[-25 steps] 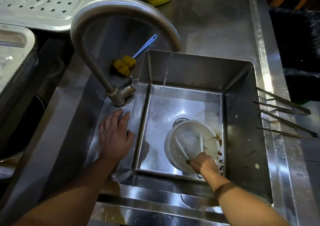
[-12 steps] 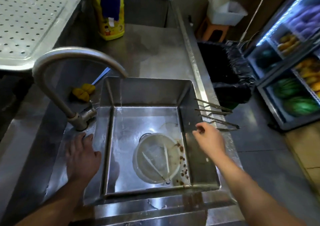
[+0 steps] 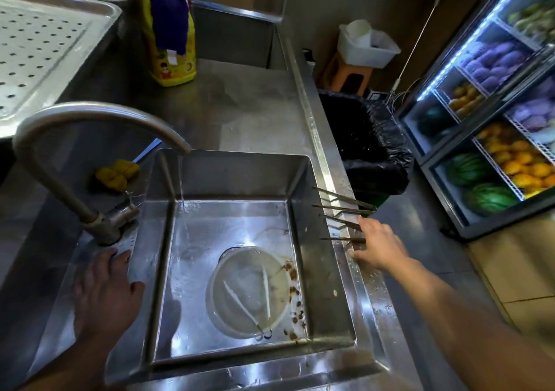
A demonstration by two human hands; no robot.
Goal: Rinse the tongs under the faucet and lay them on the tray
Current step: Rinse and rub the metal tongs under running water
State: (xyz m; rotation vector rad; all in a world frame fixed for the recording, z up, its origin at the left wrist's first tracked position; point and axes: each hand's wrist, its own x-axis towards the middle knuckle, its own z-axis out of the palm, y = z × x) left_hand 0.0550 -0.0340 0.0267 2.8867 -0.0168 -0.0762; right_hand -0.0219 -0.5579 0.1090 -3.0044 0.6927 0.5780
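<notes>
tongs (image 3: pixel 342 236) on sink rim, touching right hand (image 3: pixel 377 245) fingers (image 3: pixel 362 222).

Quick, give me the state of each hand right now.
Left hand: open, flat on the sink rim by the faucet, holding nothing.
Right hand: open, reaching onto the metal tongs, not gripping yet.

The steel counter (image 3: pixel 249 114) surrounds a sunken sink (image 3: pixel 318 285). At eleven o'clock on it stands a yellow bottle (image 3: pixel 175 63). At nine o'clock a yellow sponge brush (image 3: pixel 117 174) lies near the faucet (image 3: pixel 90 138). At three o'clock, metal tongs (image 3: pixel 342 207) lie across the counter's raised rim. Both hands rest on it: left hand (image 3: pixel 105 294) at eight, right hand (image 3: pixel 378 243) at three.
</notes>
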